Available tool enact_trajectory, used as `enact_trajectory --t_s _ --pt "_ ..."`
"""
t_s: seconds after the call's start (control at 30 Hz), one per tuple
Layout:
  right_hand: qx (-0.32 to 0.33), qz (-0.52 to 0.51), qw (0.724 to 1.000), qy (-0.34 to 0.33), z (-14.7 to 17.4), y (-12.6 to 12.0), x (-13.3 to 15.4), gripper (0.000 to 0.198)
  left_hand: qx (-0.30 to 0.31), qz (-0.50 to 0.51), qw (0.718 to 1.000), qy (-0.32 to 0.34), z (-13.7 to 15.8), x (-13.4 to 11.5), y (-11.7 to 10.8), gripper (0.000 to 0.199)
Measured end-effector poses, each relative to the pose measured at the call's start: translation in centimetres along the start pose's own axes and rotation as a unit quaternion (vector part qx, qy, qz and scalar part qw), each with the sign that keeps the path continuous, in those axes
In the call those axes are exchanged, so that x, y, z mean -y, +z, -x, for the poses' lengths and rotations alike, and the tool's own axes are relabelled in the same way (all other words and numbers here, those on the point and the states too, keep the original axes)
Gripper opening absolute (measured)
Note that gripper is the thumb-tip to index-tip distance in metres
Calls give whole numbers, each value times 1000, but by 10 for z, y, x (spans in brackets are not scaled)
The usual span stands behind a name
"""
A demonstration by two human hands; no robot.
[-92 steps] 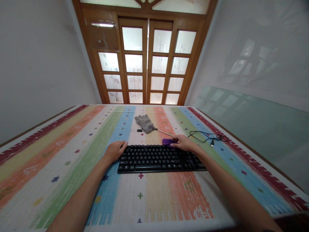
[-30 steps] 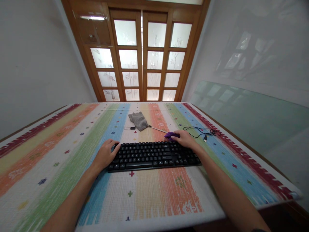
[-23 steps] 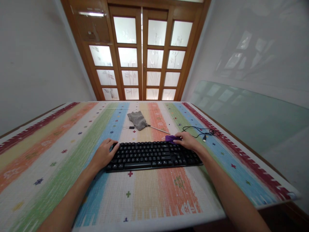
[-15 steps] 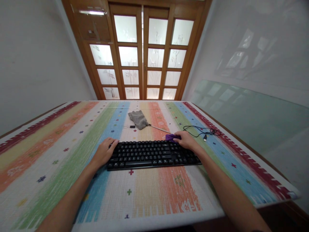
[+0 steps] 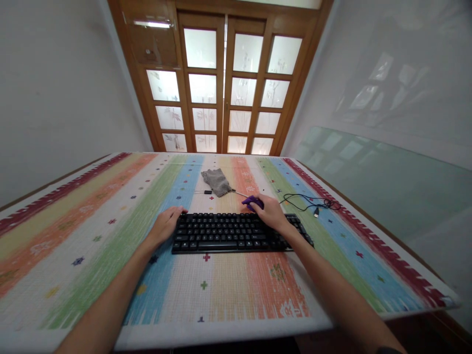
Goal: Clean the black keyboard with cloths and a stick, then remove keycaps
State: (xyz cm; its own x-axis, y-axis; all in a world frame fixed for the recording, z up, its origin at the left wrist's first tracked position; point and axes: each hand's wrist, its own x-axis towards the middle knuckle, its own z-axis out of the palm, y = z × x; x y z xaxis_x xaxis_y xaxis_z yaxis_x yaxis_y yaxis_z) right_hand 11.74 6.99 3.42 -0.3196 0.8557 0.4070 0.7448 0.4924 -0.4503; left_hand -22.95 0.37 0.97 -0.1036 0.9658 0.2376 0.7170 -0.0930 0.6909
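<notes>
While the left hand lies flat, fingers spread, steadying the black plastic keyboard, the right hand fingers pinch a small purple cloth at its far edge.

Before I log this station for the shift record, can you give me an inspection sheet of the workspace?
Surface: table under a striped multicoloured cloth.
Job's things: black keyboard; purple cloth at its far edge.
Clutter: grey cloth; small black item beside it.
Hands: left hand on the keyboard's left end; right hand gripping the purple cloth.
Cables: black USB cable loose, unplugged.
Surroundings: wooden glass-paned doors; leaning glass sheet.
</notes>
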Motion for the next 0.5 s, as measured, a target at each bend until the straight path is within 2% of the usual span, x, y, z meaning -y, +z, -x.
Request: enact_trajectory --t_s 0.1,0.2,0.37,0.5 --pt "16 -49 997 -54 -4 15 32 18 5 2 1000 4 0 1 -1 57" --pt "64 -55 989 -119 -10 34 64 19 15 2 1000 6 0 0 -4 57" --pt "104 -21 964 -242 -20 61 107 17 24 11 1000 16 1 -2 -6 56" --pt "136 55 932 -333 -25 76 125 27 24 10 999 33 -1 0 -5 52"
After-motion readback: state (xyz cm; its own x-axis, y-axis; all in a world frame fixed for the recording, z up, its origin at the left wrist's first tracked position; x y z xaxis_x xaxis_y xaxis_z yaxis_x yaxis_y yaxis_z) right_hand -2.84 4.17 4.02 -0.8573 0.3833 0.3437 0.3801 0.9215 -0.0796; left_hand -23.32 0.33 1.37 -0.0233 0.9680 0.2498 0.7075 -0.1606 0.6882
